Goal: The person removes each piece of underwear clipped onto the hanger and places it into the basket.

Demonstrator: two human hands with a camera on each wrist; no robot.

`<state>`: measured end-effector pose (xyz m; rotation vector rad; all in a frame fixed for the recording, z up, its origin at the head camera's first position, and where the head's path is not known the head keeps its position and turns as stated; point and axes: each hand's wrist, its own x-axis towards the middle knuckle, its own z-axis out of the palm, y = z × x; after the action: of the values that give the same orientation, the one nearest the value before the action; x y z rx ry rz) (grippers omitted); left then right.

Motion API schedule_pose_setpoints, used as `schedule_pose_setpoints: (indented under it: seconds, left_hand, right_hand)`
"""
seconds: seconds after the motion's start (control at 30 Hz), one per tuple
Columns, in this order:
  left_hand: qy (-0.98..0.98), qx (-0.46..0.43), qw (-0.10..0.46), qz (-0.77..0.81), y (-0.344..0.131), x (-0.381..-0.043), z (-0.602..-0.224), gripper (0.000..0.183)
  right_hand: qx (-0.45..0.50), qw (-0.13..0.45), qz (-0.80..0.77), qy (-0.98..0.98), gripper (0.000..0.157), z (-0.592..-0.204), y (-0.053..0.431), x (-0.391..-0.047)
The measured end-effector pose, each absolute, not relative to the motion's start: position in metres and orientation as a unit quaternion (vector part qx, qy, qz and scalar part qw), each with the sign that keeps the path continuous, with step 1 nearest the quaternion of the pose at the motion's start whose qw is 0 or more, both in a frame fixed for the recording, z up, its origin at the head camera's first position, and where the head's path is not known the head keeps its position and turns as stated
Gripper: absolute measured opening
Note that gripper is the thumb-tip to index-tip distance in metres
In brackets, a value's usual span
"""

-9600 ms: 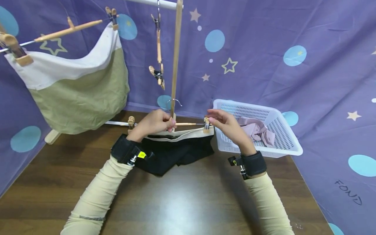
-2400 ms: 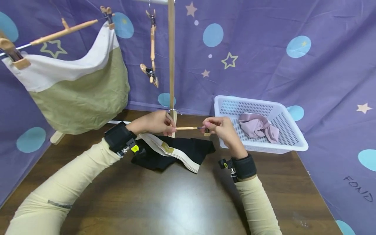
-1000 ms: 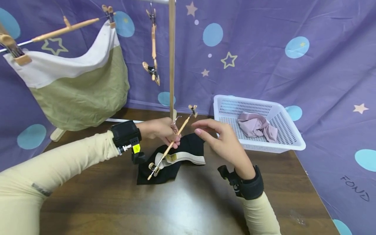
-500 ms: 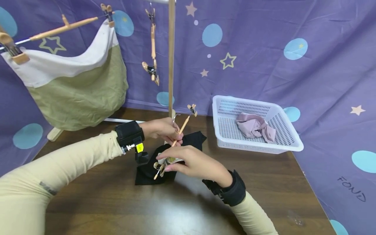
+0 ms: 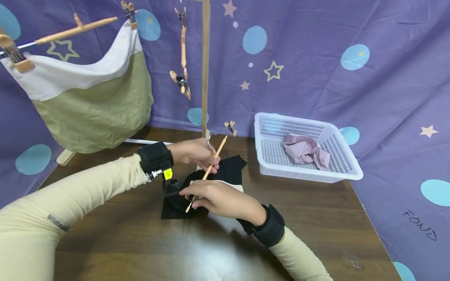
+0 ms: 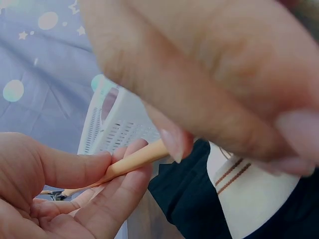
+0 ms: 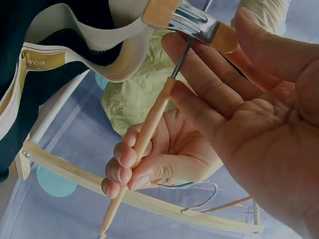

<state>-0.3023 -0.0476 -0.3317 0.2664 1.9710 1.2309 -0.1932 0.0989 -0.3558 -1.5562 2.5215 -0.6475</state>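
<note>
My left hand point(image 5: 195, 152) grips the wooden bar of a clip hanger point(image 5: 220, 148), which slants toward me over a black garment point(image 5: 232, 168) on the table. Thumb and fingers of my right hand point(image 5: 225, 199) pinch the handle end of the hanger's near clip point(image 7: 199, 25). In the right wrist view that clip's tan jaw overlaps the garment's white waistband point(image 7: 82, 69), which bears a gold label. The hanger's far clip point(image 5: 230, 128) hangs free beyond my left hand. Blurred right fingers point(image 6: 199, 79) cover much of the left wrist view.
A white basket point(image 5: 302, 177) with a crumpled pink cloth point(image 5: 306, 151) stands at the right. An olive and white garment point(image 5: 95, 101) hangs clipped at the left. Another clip hanger point(image 5: 183, 50) dangles beside the rack's wooden post point(image 5: 205, 70).
Both hands held the hanger level; the left has since turned it to slant toward me. My right hand released the far end and came down left to the near clip.
</note>
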Motion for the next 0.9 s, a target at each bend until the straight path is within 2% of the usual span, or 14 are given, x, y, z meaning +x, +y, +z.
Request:
schedule_pose_setpoints:
  seconds: [0.17,0.37,0.63,0.9]
  left_hand:
    - [0.778,0.106,0.388,0.482,-0.0472,-0.3016,-0.3285,0.011]
    - [0.776,0.106,0.389,0.485,-0.0464,-0.3003,-0.3279,0.014]
    - [0.770,0.110,0.402,0.482,-0.0480,-0.3024,-0.3319,0.005]
    - [0.768,0.123,0.423,0.466,-0.0537,-0.3086,-0.3316,0.019]
  right_hand:
    - [-0.507,0.053,-0.205,0.836,0.035,-0.3556,0.0991,-0.1932]
    - [-0.507,0.052,-0.209,0.834,0.025,-0.3573,0.1002,-0.1925]
    - [-0.506,0.071,-0.200,0.836,0.022,-0.3594,0.0980,-0.1925]
    - [-0.522,0.074,-0.187,0.829,0.025,-0.3587,0.0963,-0.1938]
